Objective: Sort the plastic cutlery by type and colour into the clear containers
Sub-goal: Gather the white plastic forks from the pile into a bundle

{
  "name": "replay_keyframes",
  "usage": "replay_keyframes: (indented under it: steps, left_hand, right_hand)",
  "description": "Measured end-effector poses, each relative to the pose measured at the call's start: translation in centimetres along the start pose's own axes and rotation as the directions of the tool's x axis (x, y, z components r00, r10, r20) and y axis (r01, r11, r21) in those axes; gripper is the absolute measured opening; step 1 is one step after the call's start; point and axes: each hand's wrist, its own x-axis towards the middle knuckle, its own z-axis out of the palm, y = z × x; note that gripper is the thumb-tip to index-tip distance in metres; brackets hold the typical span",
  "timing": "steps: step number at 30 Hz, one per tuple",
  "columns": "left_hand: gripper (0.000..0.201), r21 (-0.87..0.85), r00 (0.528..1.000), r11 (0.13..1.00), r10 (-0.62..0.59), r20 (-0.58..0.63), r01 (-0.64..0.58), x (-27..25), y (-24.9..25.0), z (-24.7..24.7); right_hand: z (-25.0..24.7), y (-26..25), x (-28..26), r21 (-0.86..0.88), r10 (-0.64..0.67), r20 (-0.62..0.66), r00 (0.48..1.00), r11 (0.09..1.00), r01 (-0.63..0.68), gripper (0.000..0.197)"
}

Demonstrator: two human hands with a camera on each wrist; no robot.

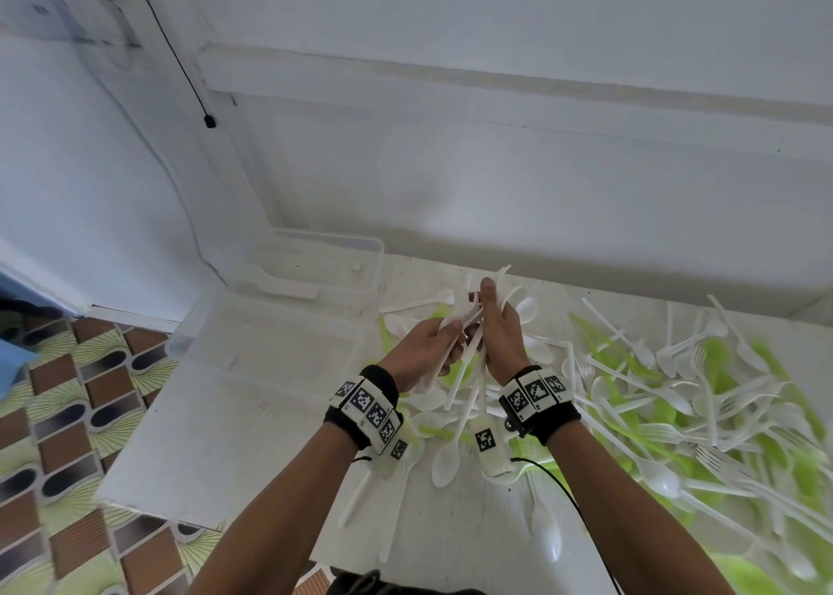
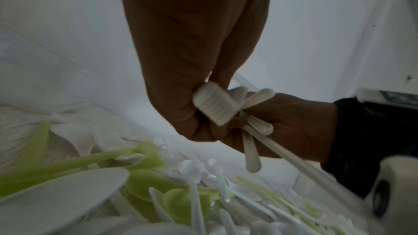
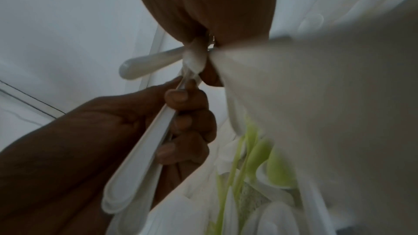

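My left hand [image 1: 444, 331] and right hand [image 1: 491, 299] meet above the white table [image 1: 234, 437], and both grip one bundle of white plastic cutlery [image 1: 469, 324]. In the left wrist view my left hand [image 2: 199, 110] clamps a stack of white handles [image 2: 212, 104], with the right hand [image 2: 282, 122] beside it. In the right wrist view the left hand [image 3: 185, 119] curls round long white handles [image 3: 147, 140] under my right hand [image 3: 210, 29]. Two clear containers stand to the left, a far one [image 1: 378, 252] holding a few white pieces and a near one [image 1: 180, 342].
A loose pile of white and green forks and spoons [image 1: 676, 396] covers the table's right half and lies under my wrists. The white wall [image 1: 541, 189] runs close behind. The table's left edge drops to a patterned tile floor [image 1: 67, 414]. A black cable [image 1: 572, 500] trails from my right wrist.
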Motion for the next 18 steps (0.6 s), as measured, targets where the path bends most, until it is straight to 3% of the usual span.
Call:
replay_keyframes:
  steps: [5,11,14,18]
  left_hand:
    - [0.026,0.007,0.999,0.999,-0.04,-0.037,0.041,0.2,-0.3,0.2]
    - [0.021,-0.075,0.999,0.997,0.009,-0.033,-0.012,0.5,-0.2,-0.1]
    - [0.015,-0.099,0.998,0.995,-0.012,-0.059,0.007,0.7,0.2,-0.6]
    - [0.023,-0.13,0.996,0.991,0.012,-0.085,-0.023,0.7,0.0,-0.9]
  right_hand:
    - [0.0,0.2,0.2,0.002,-0.038,-0.035,0.999,0.999,0.038,0.048]
    - [0.7,-0.2,-0.1,0.046,-0.009,-0.037,0.999,0.999,0.01,0.055]
    - [0.9,-0.5,-0.6,-0.026,-0.025,0.034,0.999,0.999,0.026,0.046]
    - [0.8,-0.7,-0.7,-0.068,-0.017,0.092,0.996,0.997,0.023,0.038]
